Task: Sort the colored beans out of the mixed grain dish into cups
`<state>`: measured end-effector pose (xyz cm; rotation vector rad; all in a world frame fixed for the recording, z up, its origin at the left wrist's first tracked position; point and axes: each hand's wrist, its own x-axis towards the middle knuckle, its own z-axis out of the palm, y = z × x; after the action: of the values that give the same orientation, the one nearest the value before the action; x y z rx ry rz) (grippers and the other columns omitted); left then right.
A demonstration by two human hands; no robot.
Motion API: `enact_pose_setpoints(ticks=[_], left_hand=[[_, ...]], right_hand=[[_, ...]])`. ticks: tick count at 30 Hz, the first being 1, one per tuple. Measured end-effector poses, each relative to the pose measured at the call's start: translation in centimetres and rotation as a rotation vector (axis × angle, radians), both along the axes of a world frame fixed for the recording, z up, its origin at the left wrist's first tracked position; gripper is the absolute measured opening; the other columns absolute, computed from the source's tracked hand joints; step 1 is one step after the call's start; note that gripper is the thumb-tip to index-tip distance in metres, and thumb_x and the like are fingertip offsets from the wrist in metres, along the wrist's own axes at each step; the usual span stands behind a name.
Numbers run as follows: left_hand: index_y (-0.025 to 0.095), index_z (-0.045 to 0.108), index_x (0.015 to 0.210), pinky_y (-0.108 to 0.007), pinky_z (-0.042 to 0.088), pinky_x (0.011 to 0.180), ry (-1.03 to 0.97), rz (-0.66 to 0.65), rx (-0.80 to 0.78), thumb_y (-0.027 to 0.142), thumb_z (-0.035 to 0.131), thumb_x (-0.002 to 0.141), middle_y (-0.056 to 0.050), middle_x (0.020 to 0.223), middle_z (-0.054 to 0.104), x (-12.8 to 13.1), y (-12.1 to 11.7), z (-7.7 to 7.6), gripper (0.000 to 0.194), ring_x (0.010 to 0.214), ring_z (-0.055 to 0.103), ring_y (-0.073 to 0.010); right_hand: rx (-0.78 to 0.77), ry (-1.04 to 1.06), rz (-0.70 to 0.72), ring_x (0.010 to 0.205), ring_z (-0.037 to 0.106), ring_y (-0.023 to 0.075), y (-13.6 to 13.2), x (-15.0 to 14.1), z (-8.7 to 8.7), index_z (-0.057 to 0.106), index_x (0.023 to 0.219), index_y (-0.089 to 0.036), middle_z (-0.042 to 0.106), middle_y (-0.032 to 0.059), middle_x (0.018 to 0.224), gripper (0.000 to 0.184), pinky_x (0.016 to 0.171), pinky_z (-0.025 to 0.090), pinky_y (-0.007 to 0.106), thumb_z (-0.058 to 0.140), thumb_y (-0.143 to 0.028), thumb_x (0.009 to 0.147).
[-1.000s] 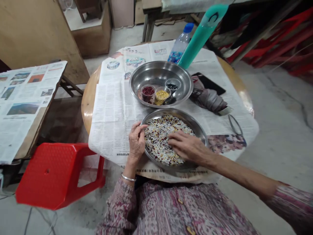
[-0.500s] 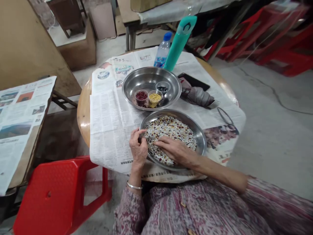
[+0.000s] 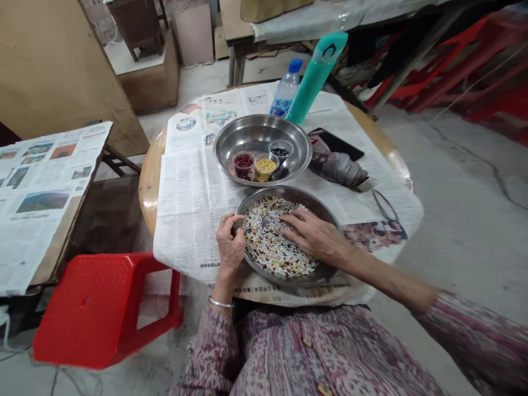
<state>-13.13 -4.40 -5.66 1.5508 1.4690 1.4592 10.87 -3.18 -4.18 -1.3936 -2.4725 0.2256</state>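
Observation:
A steel basin [image 3: 307, 199] sits near the table's front edge, its bottom covered with a mix of white grains and red, yellow and dark beans [image 3: 272, 245]. My left hand [image 3: 231, 242] is closed on the basin's left rim, thumb and fingers around the edge. Over the right part of the mix lies my right hand [image 3: 317, 236], fingers stretched out and touching the grains. Just behind stands a second steel basin [image 3: 243, 133] with small clear cups of red beans [image 3: 243, 161], yellow beans [image 3: 265, 166] and black beans [image 3: 281, 152].
Newspaper [image 3: 185, 203] covers the round table. A water bottle [image 3: 285, 91] and a teal flask-like object [image 3: 317, 77] stand behind the basins. A folded grey umbrella [image 3: 342, 168] and a dark flat case [image 3: 340, 144] lie right. A red stool [image 3: 88, 308] stands left.
My right hand has moved right and away from me across the mix, its fingers spreading more. My left hand has stayed on the rim. The view has shifted slightly.

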Motion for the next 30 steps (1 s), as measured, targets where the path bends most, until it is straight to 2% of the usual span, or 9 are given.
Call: enact_pose_setpoints(ticks=[5,9,12,15,18,20,24,27,30], left_hand=[[0.020,0.071,0.097,-0.034,0.051,0.100,0.021,0.013,-0.007,0.000,0.049,0.079,-0.005,0.108,0.069,0.0,-0.1,0.1,0.035,0.109,0.064,-0.0198],[0.020,0.071,0.097,-0.035,0.050,0.103,0.033,0.018,-0.021,0.002,0.050,0.080,-0.005,0.109,0.069,-0.3,0.0,0.1,0.033,0.111,0.064,-0.0199],[0.020,0.071,0.098,-0.035,0.050,0.102,0.044,0.015,-0.031,0.003,0.050,0.080,-0.005,0.110,0.070,-0.4,0.0,0.2,0.032,0.111,0.064,-0.0198],[0.020,0.071,0.098,-0.033,0.050,0.099,0.051,0.023,-0.038,0.004,0.051,0.080,-0.005,0.108,0.070,-0.4,0.0,0.4,0.031,0.107,0.064,-0.0193],[0.020,0.071,0.098,-0.032,0.050,0.098,0.052,0.027,-0.039,0.006,0.052,0.080,-0.005,0.108,0.070,-0.3,0.1,0.4,0.030,0.107,0.064,-0.0192],[0.020,0.072,0.098,-0.033,0.049,0.098,0.059,0.031,-0.045,0.006,0.052,0.080,-0.005,0.109,0.070,-0.3,0.1,0.4,0.030,0.108,0.064,-0.0194],[0.020,0.072,0.097,-0.032,0.049,0.097,0.070,0.033,-0.056,0.005,0.052,0.078,-0.005,0.108,0.070,-0.4,0.2,0.3,0.031,0.107,0.064,-0.0192],[0.020,0.071,0.097,-0.032,0.049,0.096,0.074,0.037,-0.055,0.006,0.051,0.078,-0.004,0.107,0.070,-0.4,0.2,0.5,0.030,0.106,0.064,-0.0188],[0.020,0.071,0.096,-0.031,0.050,0.094,0.078,0.044,-0.055,0.008,0.053,0.079,-0.004,0.105,0.070,-0.3,0.2,0.6,0.028,0.104,0.065,-0.0188]], right_hand=[[-0.151,0.159,0.231,0.106,0.066,0.0242,-3.6,-2.2,0.1,0.055,0.134,-0.025,0.063,0.0109,0.120,0.037,0.087,0.060,0.040,0.057,-0.034,0.098],[-0.097,0.150,0.415,0.102,0.062,0.0217,-1.8,-5.0,0.2,0.063,0.118,-0.020,0.065,0.0098,0.109,0.026,0.086,0.058,0.037,0.049,-0.013,0.097],[-0.008,0.044,0.391,0.102,0.060,0.0241,0.9,-5.3,0.6,0.066,0.111,-0.019,0.067,0.0107,0.108,0.029,0.082,0.055,0.037,0.050,-0.005,0.092],[0.067,-0.040,0.255,0.105,0.058,0.0277,2.5,-3.6,0.9,0.068,0.105,-0.017,0.068,0.0139,0.111,0.023,0.084,0.053,0.039,0.052,-0.007,0.092],[0.097,-0.044,0.104,0.105,0.060,0.0287,1.9,-1.1,0.9,0.068,0.102,-0.017,0.067,0.0151,0.110,0.019,0.084,0.053,0.041,0.050,-0.021,0.099],[0.063,0.001,0.072,0.100,0.064,0.0269,0.6,0.2,0.6,0.065,0.112,-0.018,0.067,0.0135,0.111,0.023,0.080,0.055,0.038,0.051,-0.033,0.101],[-0.106,0.127,0.234,0.092,0.067,0.0209,-2.6,0.2,0.3,0.053,0.136,-0.024,0.064,0.0088,0.114,0.042,0.073,0.057,0.032,0.060,-0.036,0.097],[-0.198,0.119,0.412,0.089,0.066,0.0174,-3.4,-2.1,0.6,0.061,0.123,-0.023,0.063,0.0070,0.109,0.027,0.074,0.056,0.029,0.058,-0.020,0.096],[-0.198,0.068,0.451,0.087,0.063,0.0168,-2.3,-4.0,0.9,0.065,0.108,-0.020,0.063,0.0065,0.100,0.025,0.074,0.054,0.028,0.049,-0.007,0.094]])
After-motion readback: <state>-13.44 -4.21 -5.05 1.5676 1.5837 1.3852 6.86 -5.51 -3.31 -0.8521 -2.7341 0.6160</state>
